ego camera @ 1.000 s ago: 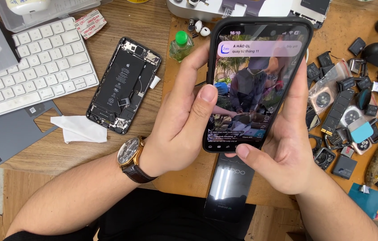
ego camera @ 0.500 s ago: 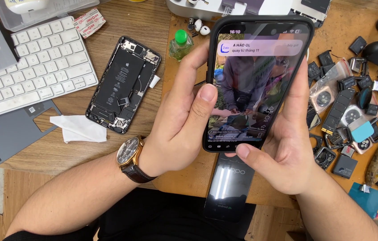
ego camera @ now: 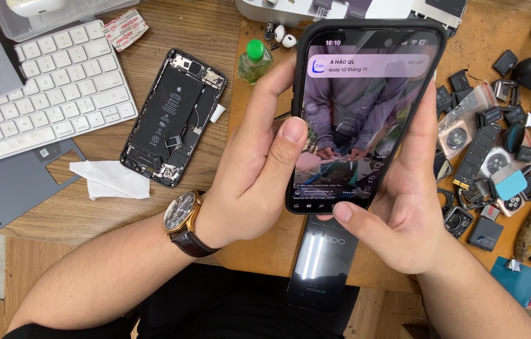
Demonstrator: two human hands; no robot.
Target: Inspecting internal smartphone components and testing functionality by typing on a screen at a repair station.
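— From the head view, what are we holding, and why that way?

— We have the black-cased smartphone (ego camera: 366,119) cradled upright in both hands, screen towards us, so it can be read. Our left hand (ego camera: 259,169) wraps its left edge, fingers curled behind, thumb resting on the glass. Our right hand (ego camera: 397,213) closes round the right edge, thumb at the bottom bezel. Both grips are firmly closed on it.

— And around the phone?

— Left of it lies an opened phone chassis (ego camera: 174,119), face up, its flat black battery and small metal shields exposed. Further left sits the white keyboard (ego camera: 39,94), with a crumpled white tissue (ego camera: 111,179) just below the chassis. Above and left of the phone stands a small green-capped glass bottle (ego camera: 254,59). Right of it, loose small parts (ego camera: 491,157) are scattered, matte and glossy. Just below it a dark glossy box (ego camera: 325,257) sticks out. Everything rests on a worn wooden workbench (ego camera: 171,31).
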